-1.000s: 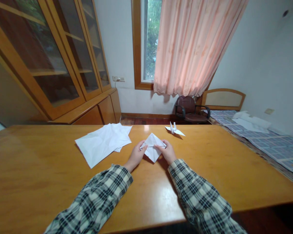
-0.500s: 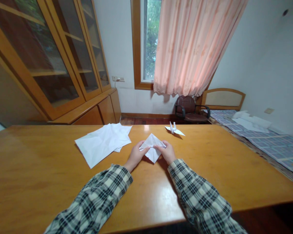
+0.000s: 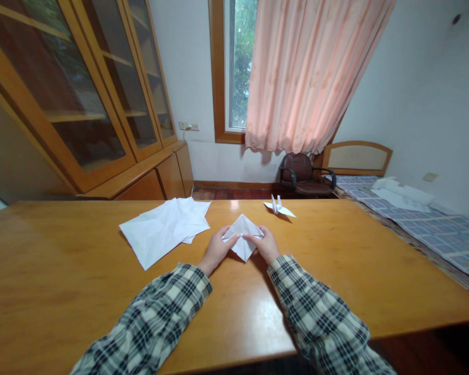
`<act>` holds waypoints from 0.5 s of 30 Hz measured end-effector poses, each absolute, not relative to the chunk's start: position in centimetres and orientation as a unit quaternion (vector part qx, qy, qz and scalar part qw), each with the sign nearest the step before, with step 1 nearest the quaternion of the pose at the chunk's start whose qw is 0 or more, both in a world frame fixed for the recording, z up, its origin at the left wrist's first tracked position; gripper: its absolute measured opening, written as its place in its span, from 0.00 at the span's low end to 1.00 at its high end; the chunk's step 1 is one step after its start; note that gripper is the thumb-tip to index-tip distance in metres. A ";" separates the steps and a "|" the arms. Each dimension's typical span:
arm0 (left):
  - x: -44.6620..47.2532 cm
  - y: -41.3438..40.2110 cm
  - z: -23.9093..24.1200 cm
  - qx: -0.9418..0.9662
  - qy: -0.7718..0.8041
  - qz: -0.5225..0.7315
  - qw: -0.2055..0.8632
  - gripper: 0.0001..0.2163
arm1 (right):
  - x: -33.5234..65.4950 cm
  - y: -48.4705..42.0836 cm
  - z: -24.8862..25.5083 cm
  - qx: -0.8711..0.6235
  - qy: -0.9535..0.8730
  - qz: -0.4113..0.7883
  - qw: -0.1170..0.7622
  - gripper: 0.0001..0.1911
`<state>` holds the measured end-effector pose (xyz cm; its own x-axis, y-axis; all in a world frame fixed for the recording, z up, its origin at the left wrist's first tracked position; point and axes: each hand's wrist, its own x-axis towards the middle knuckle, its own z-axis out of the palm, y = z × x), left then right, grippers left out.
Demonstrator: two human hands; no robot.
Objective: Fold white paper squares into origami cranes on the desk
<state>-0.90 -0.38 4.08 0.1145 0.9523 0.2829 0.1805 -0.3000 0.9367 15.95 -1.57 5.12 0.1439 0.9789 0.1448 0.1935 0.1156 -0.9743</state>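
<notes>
Here the left hand and right hand pinch the folded paper

Both plaid-sleeved arms reach in from 7 and 5 o'clock, left hand and right hand pinched, fingertips nearly meeting.

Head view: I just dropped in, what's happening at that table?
A person in plaid sleeves has both hands on a folded paper, a white diamond-shaped piece held just above the wooden table. The left hand pinches its left edge and the right hand its right edge, fingertips meeting near the middle crease. A loose stack of white sheets lies to the left. A small paper crane stands farther back on the right.
</notes>
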 end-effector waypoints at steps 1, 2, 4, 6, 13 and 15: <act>-0.9 -0.4 4.1 0.635 0.445 0.495 0.392 0.16 | 15.9 -1.5 5.1 -0.544 -0.534 0.375 0.527 0.19; -0.9 -0.4 4.2 0.633 0.444 0.496 0.395 0.16 | 16.0 -1.5 5.0 -0.537 -0.533 0.372 0.537 0.19; -0.9 -0.4 4.2 0.627 0.444 0.499 0.400 0.17 | 16.0 -1.3 4.8 -0.511 -0.531 0.370 0.566 0.19; -0.8 -0.4 4.3 0.620 0.444 0.501 0.408 0.17 | 16.3 -1.0 4.5 -0.482 -0.530 0.374 0.590 0.20; -1.0 -0.2 4.4 0.588 0.435 0.520 0.441 0.20 | 17.5 -0.1 3.8 -0.436 -0.575 0.371 0.585 0.15; -1.0 -0.1 4.4 0.581 0.432 0.523 0.450 0.21 | 17.7 0.0 3.9 -0.439 -0.589 0.356 0.577 0.16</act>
<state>-1.04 -0.11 4.37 0.0805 0.9722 0.2199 0.0318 -0.2230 0.9743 17.71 0.04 3.88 0.0525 0.9285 0.3675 0.1062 0.3607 -0.9266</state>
